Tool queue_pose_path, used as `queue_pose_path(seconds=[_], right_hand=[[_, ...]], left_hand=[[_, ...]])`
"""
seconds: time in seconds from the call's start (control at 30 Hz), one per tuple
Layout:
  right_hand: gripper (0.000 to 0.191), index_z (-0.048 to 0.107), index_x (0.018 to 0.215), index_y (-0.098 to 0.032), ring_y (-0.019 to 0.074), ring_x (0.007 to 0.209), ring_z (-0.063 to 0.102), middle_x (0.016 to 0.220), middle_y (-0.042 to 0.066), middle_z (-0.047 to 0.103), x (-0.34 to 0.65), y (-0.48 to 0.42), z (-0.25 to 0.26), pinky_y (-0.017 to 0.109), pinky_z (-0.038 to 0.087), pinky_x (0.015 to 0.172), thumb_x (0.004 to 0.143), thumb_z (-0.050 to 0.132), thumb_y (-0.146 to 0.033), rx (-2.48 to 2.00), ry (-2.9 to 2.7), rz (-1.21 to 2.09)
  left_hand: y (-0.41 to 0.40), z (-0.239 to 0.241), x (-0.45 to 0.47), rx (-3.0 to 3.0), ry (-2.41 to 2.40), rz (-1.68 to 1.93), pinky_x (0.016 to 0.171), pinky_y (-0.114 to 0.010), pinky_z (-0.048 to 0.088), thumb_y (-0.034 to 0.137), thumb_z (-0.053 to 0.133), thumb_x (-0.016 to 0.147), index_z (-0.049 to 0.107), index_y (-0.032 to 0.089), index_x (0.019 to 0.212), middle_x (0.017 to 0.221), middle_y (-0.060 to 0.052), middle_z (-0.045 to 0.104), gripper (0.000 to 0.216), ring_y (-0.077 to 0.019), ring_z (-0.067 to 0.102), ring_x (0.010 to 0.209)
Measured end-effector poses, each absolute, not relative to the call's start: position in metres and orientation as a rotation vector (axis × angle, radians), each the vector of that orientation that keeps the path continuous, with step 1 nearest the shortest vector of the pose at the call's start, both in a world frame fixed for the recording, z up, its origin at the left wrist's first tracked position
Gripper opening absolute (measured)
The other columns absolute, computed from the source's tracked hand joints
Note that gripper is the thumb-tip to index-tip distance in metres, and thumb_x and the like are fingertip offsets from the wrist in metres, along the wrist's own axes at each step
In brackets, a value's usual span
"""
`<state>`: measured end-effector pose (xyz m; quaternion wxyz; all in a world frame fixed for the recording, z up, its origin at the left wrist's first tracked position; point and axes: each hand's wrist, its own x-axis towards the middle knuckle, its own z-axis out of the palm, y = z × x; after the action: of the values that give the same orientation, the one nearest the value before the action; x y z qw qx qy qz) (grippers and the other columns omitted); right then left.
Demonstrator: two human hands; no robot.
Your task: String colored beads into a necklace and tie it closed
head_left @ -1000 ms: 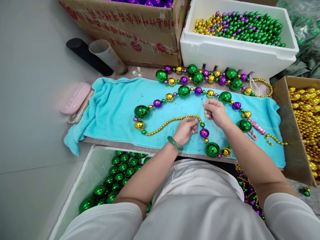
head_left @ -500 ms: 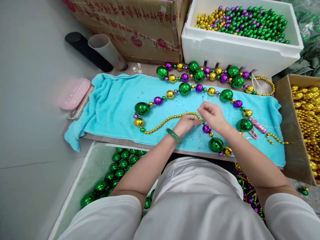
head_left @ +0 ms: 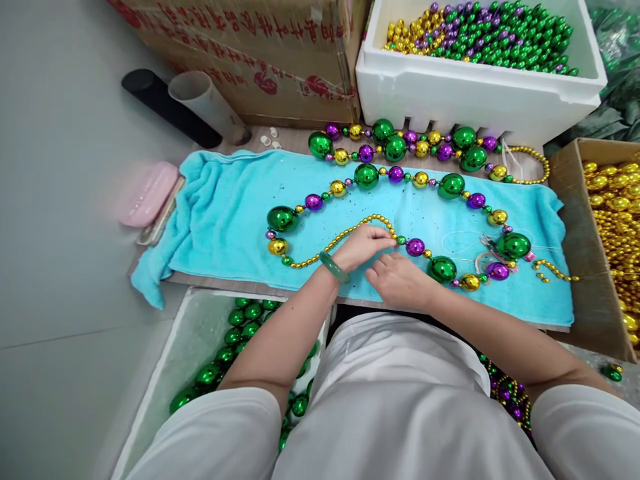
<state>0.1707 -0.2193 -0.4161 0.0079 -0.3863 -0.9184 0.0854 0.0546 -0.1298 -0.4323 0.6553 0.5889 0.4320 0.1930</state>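
A bead necklace [head_left: 367,177] of large green, purple and gold beads lies in a loop on a turquoise towel [head_left: 225,220]. Its strand of small gold beads [head_left: 345,232] winds across the middle. My left hand [head_left: 367,241], with a green bangle [head_left: 333,267] on the wrist, pinches the necklace where the gold strand meets a small green bead [head_left: 401,240]. Just below and to the right, my right hand [head_left: 400,280] is closed, its fingertips turned under near the left hand. What it holds, if anything, is too small or hidden to see.
Behind the towel lies another bead necklace [head_left: 395,148], before a white foam box [head_left: 475,90] of beads. A cardboard box [head_left: 565,167] of gold beads stands right. Short gold bead pieces [head_left: 555,272] and thin thread [head_left: 460,252] lie on the towel. A pink soap box [head_left: 150,193] sits left.
My right hand has moved down and left, from above the strand to below it. The necklace's right end has slid right, over the pink items. My left hand still pinches the strand.
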Motion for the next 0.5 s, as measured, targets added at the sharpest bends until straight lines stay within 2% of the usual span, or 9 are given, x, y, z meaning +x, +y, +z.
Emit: queue_pose_path(seconds=[0.1,0.2,0.27,0.33,0.43,0.5], right_hand=[[0.023,0.064,0.08,-0.013,0.0246,0.079,0.056,0.079,0.014,0.064,0.179,-0.22,-0.397,0.036,0.04,0.068,0.088,0.046,-0.023,-1.178,-2.723,0.367],[0.022,0.065,0.081,-0.015,0.0229,0.084,0.057,0.086,0.013,0.067,0.21,-0.196,-0.379,0.033,0.043,0.069,0.086,0.051,-0.03,-1.378,-2.163,0.585],[0.014,0.066,0.082,-0.016,0.0187,0.077,0.059,0.083,0.009,0.068,0.233,-0.169,-0.379,0.028,0.043,0.062,0.082,0.054,-0.023,-1.493,-1.73,0.91],[0.008,0.067,0.077,-0.015,0.0163,0.067,0.06,0.078,0.007,0.069,0.248,-0.144,-0.389,0.025,0.041,0.053,0.071,0.062,-0.016,-1.486,-1.504,1.406],[0.02,0.066,0.076,-0.013,0.0126,0.06,0.059,0.074,0.004,0.07,0.249,-0.121,-0.415,0.02,0.041,0.049,0.056,0.065,-0.007,-1.215,-1.282,2.11],[0.022,0.065,0.074,-0.012,0.0105,0.056,0.058,0.072,0.003,0.07,0.242,-0.115,-0.428,0.019,0.041,0.048,0.053,0.065,-0.006,-1.029,-1.196,2.356]], left_hand=[[-0.132,-0.43,0.051,1.53,1.002,0.54,0.06,-0.023,0.037,0.029,0.064,0.068,0.062,0.015,0.059,0.061,0.001,0.056,0.017,-0.0105,0.048,0.062],[-0.131,-0.427,0.045,1.657,0.992,0.575,0.059,-0.024,0.035,0.029,0.063,0.071,0.058,0.016,0.054,0.055,0.002,0.05,0.022,-0.0102,0.044,0.059],[-0.131,-0.426,0.043,1.725,0.968,0.568,0.059,-0.024,0.035,0.03,0.063,0.072,0.057,0.016,0.051,0.052,0.002,0.048,0.026,-0.0106,0.044,0.058],[-0.131,-0.425,0.044,1.767,0.919,0.573,0.062,-0.025,0.037,0.03,0.062,0.075,0.061,0.016,0.055,0.057,0.0,0.055,0.024,-0.0118,0.048,0.061],[-0.13,-0.425,0.046,1.79,0.845,0.611,0.065,-0.026,0.039,0.028,0.06,0.077,0.066,0.016,0.063,0.064,-0.002,0.061,0.019,-0.013,0.053,0.063],[-0.13,-0.426,0.046,1.777,0.826,0.621,0.066,-0.027,0.041,0.028,0.058,0.079,0.067,0.017,0.063,0.06,-0.002,0.06,0.021,-0.013,0.053,0.062]])
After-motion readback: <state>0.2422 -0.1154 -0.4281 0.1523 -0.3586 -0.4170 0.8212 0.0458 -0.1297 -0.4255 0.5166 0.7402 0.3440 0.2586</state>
